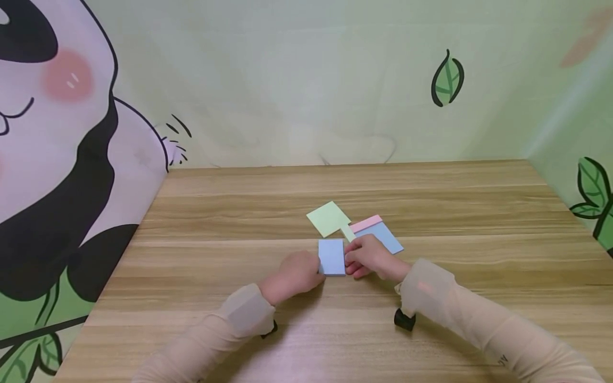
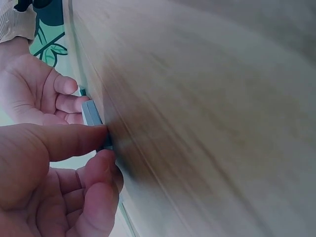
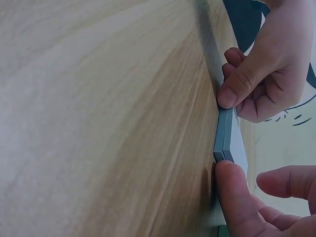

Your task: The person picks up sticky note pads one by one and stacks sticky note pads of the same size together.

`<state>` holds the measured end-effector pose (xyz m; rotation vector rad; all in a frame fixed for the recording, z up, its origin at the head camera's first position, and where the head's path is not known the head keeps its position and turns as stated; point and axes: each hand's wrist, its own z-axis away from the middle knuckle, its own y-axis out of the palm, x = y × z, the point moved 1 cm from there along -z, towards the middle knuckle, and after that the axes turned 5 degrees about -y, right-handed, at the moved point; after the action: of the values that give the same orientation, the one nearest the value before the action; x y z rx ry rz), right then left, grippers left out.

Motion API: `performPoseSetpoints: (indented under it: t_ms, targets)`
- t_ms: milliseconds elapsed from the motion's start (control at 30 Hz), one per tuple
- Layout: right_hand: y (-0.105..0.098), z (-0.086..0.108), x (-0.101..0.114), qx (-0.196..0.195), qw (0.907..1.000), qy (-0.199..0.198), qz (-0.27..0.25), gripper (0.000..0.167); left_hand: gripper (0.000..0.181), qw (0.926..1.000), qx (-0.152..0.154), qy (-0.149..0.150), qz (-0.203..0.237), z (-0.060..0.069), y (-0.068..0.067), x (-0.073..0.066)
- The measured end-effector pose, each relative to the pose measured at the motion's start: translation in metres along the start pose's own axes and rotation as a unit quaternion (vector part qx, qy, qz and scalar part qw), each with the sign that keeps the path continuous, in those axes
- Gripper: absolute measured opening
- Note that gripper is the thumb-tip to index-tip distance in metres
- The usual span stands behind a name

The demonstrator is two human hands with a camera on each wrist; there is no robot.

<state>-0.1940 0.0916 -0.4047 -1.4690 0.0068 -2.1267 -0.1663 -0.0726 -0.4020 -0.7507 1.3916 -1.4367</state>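
Note:
A small stack of two blue sticky-note pads (image 1: pixel 331 257) lies flat on the table between my hands, its two layers visible edge-on in the right wrist view (image 3: pixel 223 133). At its left edge, my left hand (image 1: pixel 299 271) pinches a corner between thumb and curled fingers. My right hand (image 1: pixel 369 258) is on the opposite side, with one straight digit touching the stack's corner and another digit held apart from it. Just beyond the right hand lies a larger blue pad (image 1: pixel 383 236), partly covered by that hand.
A light green square pad (image 1: pixel 328 218) lies behind the stack. A narrow green strip (image 1: pixel 348 233) and a pink strip (image 1: pixel 366 223) lie beside the larger blue pad. The wooden table (image 1: pixel 215 213) meets a printed backdrop (image 1: pixel 287 80) at its far edge.

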Motion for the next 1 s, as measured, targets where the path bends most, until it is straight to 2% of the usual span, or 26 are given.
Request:
performPoseSetpoints:
  t_ms: [100,267,433,533,700,1000]
  targets:
    - [0.000,-0.001,0.000,-0.002,1.0000,0.005,-0.002,0.021,0.023,1.0000,0.001,0.000,-0.002,0.000,-0.001,-0.001]
    - [-0.001,-0.002,-0.001,-0.009,0.9999,0.005,-0.002,0.020,0.029,0.9996,0.012,-0.006,0.026,0.000,-0.004,0.002]
    - [-0.001,-0.004,-0.001,-0.024,0.9996,-0.012,-0.013,0.021,0.038,0.9989,-0.003,-0.013,0.045,-0.006,-0.013,0.008]
    - [-0.001,-0.004,-0.001,-0.028,0.9991,-0.024,-0.021,0.025,0.036,0.9980,-0.001,-0.024,0.059,-0.011,-0.015,0.011]
    - [0.000,-0.004,0.000,-0.035,0.9985,-0.023,-0.034,0.030,0.029,0.9962,0.014,-0.040,0.076,-0.017,-0.011,0.016]
    - [0.001,-0.002,0.002,-0.040,0.9980,-0.022,-0.043,0.031,0.017,0.9941,0.023,-0.034,0.100,-0.020,-0.006,0.014]
